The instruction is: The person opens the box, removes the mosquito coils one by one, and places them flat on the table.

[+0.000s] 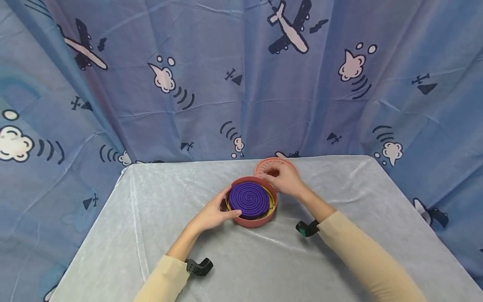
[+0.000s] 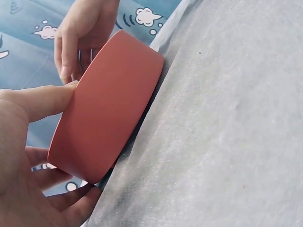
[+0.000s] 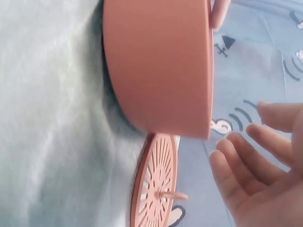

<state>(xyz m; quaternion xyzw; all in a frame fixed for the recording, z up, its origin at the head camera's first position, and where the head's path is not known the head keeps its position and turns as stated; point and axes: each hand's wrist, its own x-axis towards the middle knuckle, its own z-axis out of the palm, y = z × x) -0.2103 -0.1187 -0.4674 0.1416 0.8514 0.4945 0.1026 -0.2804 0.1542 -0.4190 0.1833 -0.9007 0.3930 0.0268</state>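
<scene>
A round coral-red mosquito coil box (image 1: 250,223) stands on the table without its lid. Inside lies a purple spiral coil (image 1: 249,199), with a yellow, dark-marked layer (image 1: 272,203) showing around its edge. My left hand (image 1: 213,214) grips the box from the left; in the left wrist view its thumb presses the rim and its fingers reach round the side. Behind the box lies the matching slotted lid (image 3: 156,189), with a small upright loop at its middle. My right hand (image 1: 284,178) hovers over the lid, its fingers loosely bent and holding nothing in the right wrist view.
A pale grey cloth covers the table (image 1: 181,184). At its far edge and sides hangs a blue curtain (image 1: 203,63) printed with planes and clouds. Dark wrist cameras stick out from both sleeves, the right camera (image 1: 307,228) being near the box.
</scene>
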